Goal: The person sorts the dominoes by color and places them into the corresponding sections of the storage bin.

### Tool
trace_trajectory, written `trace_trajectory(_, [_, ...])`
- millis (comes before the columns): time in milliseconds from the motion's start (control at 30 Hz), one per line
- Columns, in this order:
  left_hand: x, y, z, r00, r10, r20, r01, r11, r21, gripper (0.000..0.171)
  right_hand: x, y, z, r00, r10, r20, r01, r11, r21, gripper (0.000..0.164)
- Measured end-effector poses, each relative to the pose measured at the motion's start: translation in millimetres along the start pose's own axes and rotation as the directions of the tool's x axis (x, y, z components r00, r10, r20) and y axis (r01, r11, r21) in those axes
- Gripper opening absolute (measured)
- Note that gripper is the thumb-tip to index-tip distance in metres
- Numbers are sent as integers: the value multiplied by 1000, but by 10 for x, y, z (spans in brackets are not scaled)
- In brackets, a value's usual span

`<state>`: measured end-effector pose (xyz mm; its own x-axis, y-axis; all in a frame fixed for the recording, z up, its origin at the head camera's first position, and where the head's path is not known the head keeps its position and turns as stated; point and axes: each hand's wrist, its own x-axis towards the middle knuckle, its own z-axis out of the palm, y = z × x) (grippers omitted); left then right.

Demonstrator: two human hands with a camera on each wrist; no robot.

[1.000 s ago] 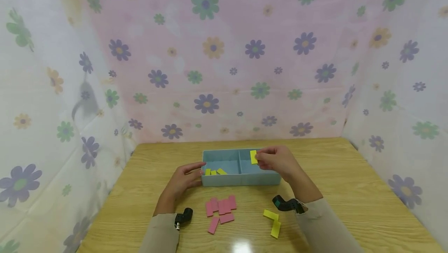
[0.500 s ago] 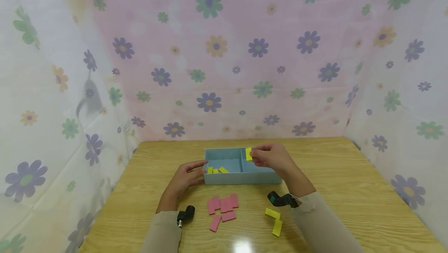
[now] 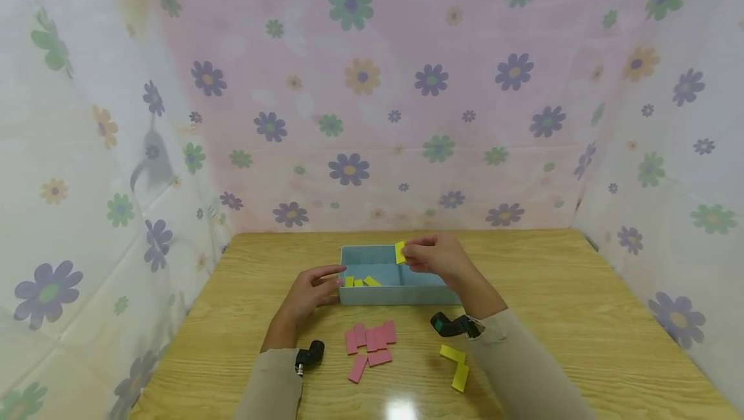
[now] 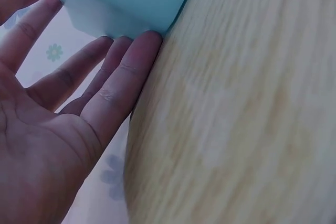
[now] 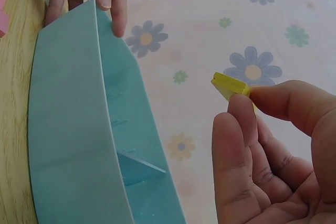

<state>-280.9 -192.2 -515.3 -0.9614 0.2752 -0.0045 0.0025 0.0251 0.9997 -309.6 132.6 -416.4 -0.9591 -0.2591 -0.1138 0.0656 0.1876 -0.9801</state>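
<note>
My right hand [image 3: 444, 258] pinches a small yellow rectangular tile [image 3: 400, 252] between thumb and fingertips, above the light-blue box [image 3: 401, 296] near its divider. The right wrist view shows this tile edge-on, with the thumb on one side. At the box's left end, my left hand [image 3: 308, 294] rests its fairly straight fingers against the wall. In the left wrist view, several fingertips [image 4: 147, 40] touch the box's end close to the tabletop. Several yellow tiles [image 3: 358, 283] lie in the left compartment. The right compartment is partly hidden by my right hand.
Several pink tiles [image 3: 372, 337] lie in a cluster on the wooden table [image 3: 232, 368] in front of the box. Two yellow tiles [image 3: 460, 378] lie to their right, near my right forearm. A flowered cloth [image 3: 383, 84] surrounds the table's back and sides.
My right hand has moved left with the yellow tile, from over the right compartment to around the divider. The left hand stays at the box's left end. The head view has shifted slightly.
</note>
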Motion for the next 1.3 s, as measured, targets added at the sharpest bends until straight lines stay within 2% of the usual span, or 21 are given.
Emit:
trace_trajectory(300, [-3,53,21,999,53,-7,-53,996,72,54,55,-23,111,999,31,-12,-31,999,15,32])
trace_trajectory(500, [12,67,41,999,40,-27,-38,996,76,57,115,-32,154,999,40,-19,-39,999,5,31])
trace_trajectory(733, [17,61,-3,998,21,-51,-18,998,59,56,191,-61,234,999,30,-14,-30,1000,6,29])
trace_trajectory(1300, [19,33,-32,998,25,-63,-21,998,64,59,267,28,500,999,53,10,-53,999,11,20])
